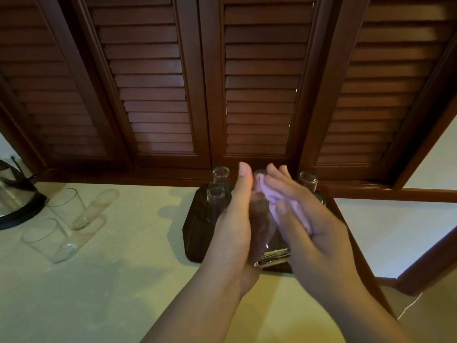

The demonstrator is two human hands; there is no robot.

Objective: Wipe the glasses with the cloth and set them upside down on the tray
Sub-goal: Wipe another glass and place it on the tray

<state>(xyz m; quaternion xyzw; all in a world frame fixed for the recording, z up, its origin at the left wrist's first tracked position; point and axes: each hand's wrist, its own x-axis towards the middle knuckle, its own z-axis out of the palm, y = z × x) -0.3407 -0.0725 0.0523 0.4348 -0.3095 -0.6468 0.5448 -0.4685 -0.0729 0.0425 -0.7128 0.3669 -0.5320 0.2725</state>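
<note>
On the counter (99,280) a tray (197,219) sits against the shutters (153,95) with upturned glasses (220,177) on it, the two hands (237,219) hold a glass (262,233) and cloth (279,201) above it, while two glasses (66,206) and a kettle (12,194) stand far left.

There is one view only, from a camera on the person's head. It looks forward and down, with a wide angle, over the bench (103,280) toward the louvered wooden doors (153,95). Both forearms come in from the bottom edge, very near the lens.
</note>
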